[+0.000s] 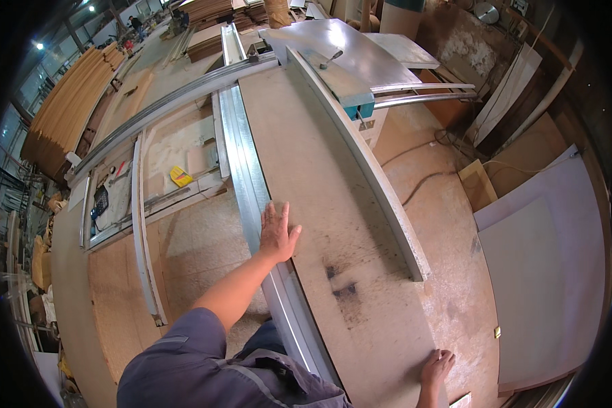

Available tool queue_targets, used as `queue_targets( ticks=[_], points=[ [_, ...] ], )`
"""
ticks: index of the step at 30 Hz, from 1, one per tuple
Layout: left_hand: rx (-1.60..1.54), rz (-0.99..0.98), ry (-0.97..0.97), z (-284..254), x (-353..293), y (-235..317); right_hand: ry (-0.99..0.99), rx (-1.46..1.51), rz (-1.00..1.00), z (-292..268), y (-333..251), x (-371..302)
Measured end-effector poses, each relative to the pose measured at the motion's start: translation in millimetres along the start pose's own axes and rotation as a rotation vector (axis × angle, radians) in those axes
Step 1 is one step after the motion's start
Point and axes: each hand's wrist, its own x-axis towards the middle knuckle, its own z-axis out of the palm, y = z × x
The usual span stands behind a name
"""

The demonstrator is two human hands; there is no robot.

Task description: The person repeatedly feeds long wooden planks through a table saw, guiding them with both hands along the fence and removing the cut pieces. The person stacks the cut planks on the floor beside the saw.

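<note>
A long grey-brown board (306, 204) lies lengthwise in front of me, with dark smudges on its near half. My left hand (279, 234) rests flat at its left edge, fingers spread, beside a shiny metal rail (241, 156). At the board's near right edge, my right hand (438, 367) has its fingers curled over the rim; part of the grip is hidden. A long straight metal fence (360, 160) runs along the right side of the board, apart from both hands.
Left of the rail is a metal frame (141, 217) with a yellow item (180, 176) on it. A metal-topped machine table (319, 41) stands at the far end. Large pale sheets (544, 272) lean at the right, near a cable (421, 180). Stacked brown sheets (68, 102) stand far left.
</note>
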Motion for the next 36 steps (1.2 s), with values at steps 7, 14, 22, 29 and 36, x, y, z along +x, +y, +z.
queue_targets(
  ticks=[7,14,22,29,36],
  points=[
    [0.035,0.002,-0.048,-7.3,3.0,1.4,-0.428,0.199,-0.423,8.1,-61.3,-174.9],
    [0.006,-0.012,-0.103,-9.4,1.6,-4.3,-0.198,0.006,-0.648,16.5,-65.8,-185.1],
    [0.006,-0.001,-0.032,-7.2,4.7,-10.0,-0.168,-0.036,-0.670,15.9,-77.2,-180.7],
    [0.034,0.022,0.010,-1.8,7.1,-18.1,-0.128,-0.037,-0.707,30.3,-79.1,-178.5],
    [0.019,0.036,0.034,0.6,5.6,-20.4,-0.163,-0.039,-0.682,38.2,-81.2,-180.1]
  ],
)
